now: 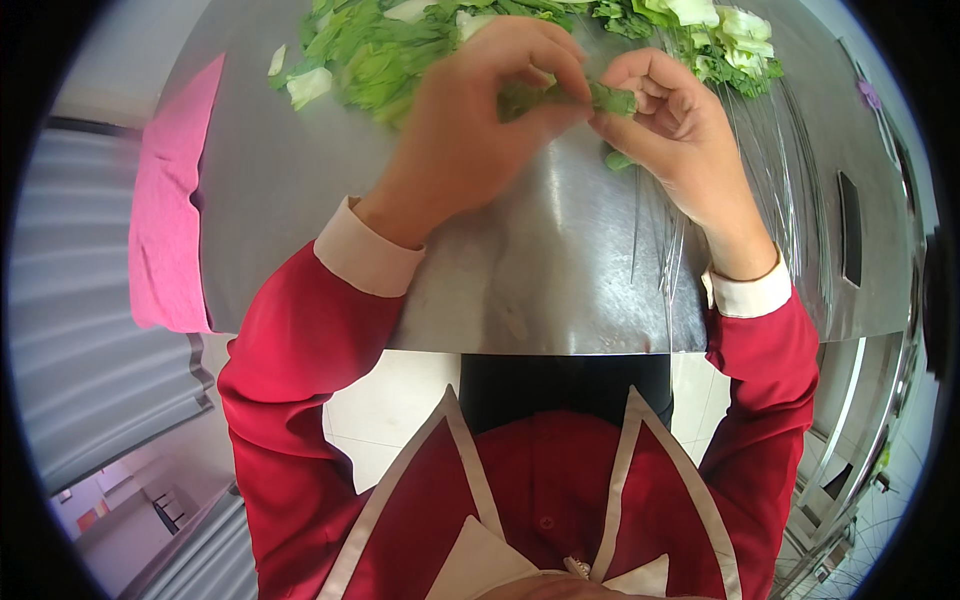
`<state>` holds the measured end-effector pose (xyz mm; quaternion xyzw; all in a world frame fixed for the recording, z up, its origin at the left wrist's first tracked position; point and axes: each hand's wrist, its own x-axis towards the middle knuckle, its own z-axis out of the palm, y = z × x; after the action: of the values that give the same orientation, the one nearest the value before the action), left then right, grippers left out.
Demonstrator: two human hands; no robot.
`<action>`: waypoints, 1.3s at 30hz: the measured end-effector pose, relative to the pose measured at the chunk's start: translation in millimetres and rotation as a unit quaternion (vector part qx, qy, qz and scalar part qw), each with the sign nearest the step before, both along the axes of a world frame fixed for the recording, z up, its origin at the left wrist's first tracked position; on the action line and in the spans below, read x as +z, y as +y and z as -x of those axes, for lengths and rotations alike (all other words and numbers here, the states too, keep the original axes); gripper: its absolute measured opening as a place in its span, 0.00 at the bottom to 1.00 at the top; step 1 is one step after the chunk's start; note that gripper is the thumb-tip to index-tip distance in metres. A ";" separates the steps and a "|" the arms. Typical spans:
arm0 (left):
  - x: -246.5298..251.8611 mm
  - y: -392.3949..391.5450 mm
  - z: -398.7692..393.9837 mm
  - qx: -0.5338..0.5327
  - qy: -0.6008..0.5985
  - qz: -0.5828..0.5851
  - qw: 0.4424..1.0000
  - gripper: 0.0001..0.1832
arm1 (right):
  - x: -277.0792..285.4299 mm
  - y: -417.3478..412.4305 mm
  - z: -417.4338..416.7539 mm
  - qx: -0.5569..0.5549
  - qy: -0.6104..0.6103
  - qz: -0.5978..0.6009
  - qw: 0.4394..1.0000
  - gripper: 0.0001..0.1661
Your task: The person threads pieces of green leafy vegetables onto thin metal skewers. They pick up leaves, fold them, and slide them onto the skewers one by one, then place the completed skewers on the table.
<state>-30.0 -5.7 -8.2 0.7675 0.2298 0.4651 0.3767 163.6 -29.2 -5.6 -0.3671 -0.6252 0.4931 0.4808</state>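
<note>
Above a stainless steel table (480, 285), both my hands meet at a piece of leafy green vegetable (613, 100). My left hand (480, 120), slightly blurred, pinches its left part between thumb and fingers. With curled fingers and thumb, my right hand (671, 120) grips its right end. A small green scrap (619, 160) shows just below my right thumb. Torn or cut leafy greens (375, 64) lie heaped beyond my left hand. Behind my right hand sits another cluster with pale stem pieces (739, 45). My hands hide part of the heap.
A pink cloth (169, 217) hangs over the table's left side. Loose pale stem pieces (309, 88) lie beside the heap. A flat dark rectangular object (850, 229) rests near the right edge. Thin shiny strands (787, 187) cross the right side; their nature is unclear.
</note>
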 end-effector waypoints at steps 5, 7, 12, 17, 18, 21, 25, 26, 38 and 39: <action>-1.5 2.4 -0.3 -0.077 -0.013 -0.016 0.997 0.13 | 2.9 -1.5 0.4 0.022 0.053 0.024 0.998 0.15; 0.3 1.9 -0.6 -0.055 0.001 -0.036 0.998 0.13 | 4.3 -1.5 -1.8 0.017 0.037 0.023 0.999 0.17; 4.8 -4.5 -6.6 -0.132 -0.213 0.172 0.953 0.13 | 6.6 -0.8 -6.0 -0.025 -0.005 -0.009 1.000 0.17; 8.7 -1.5 1.6 -0.157 -0.126 0.367 0.908 0.16 | -1.0 0.9 -5.5 -0.021 -0.042 -0.123 0.991 0.20; 9.2 -2.3 2.5 -0.155 -0.067 0.350 0.922 0.16 | -1.9 1.9 -5.5 -0.021 -0.062 -0.156 0.986 0.21; 5.4 -6.6 -0.6 -0.100 -0.031 0.256 0.961 0.14 | -3.8 5.4 -10.2 -0.019 -0.160 -0.217 0.963 0.26; -1.5 -1.1 -1.4 -0.056 -0.044 0.213 0.974 0.13 | 2.3 -3.9 -1.4 0.002 -0.001 -0.062 0.998 0.29; -1.0 -1.3 -1.5 -0.034 -0.031 0.196 0.980 0.13 | 1.6 -3.5 -3.2 0.014 0.034 -0.021 0.999 0.28; 1.5 -7.0 -4.3 0.011 -0.014 0.166 0.986 0.13 | -13.5 6.1 -4.3 -0.011 -0.001 -0.032 0.999 0.18; 1.7 -6.9 -3.6 0.013 -0.015 0.170 0.985 0.12 | -14.0 6.2 -3.5 -0.009 0.001 -0.035 0.999 0.19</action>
<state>-26.4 -12.7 -6.5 0.6822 0.3100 0.4356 0.4987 167.1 -23.0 -19.6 -0.3551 -0.6384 0.4668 0.4984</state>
